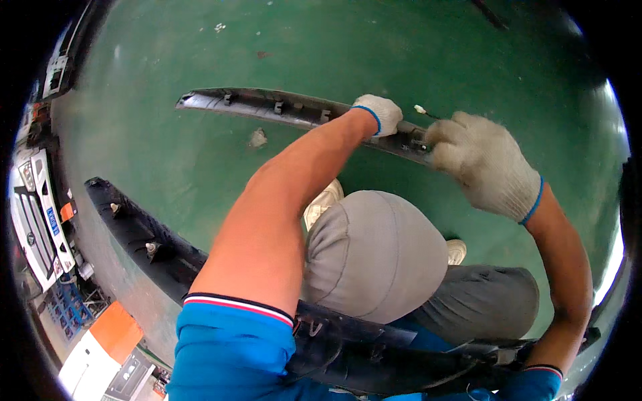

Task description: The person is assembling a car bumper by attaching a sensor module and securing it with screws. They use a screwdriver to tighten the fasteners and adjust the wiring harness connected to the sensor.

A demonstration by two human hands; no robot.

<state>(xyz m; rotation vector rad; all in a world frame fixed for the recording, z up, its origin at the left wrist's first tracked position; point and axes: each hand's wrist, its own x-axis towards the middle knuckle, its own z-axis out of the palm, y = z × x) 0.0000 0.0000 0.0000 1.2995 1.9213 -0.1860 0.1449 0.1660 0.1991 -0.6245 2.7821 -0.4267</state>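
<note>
Green floor [348, 47], left hand [380, 115] gripping dark strip [257, 107]; right hand [483, 160] curled at end

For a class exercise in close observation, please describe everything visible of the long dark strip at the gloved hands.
The dark strip is long, narrow and gently curved, tapering toward its left end. It looks like plastic, with a shiny surface and a hollow, trough-like side showing, where small dark tabs stand in a row. It slants down to the right across the picture, above the green floor or on it. The left hand is on it; the blurred right hand overlaps its right end, contact unclear.
</note>
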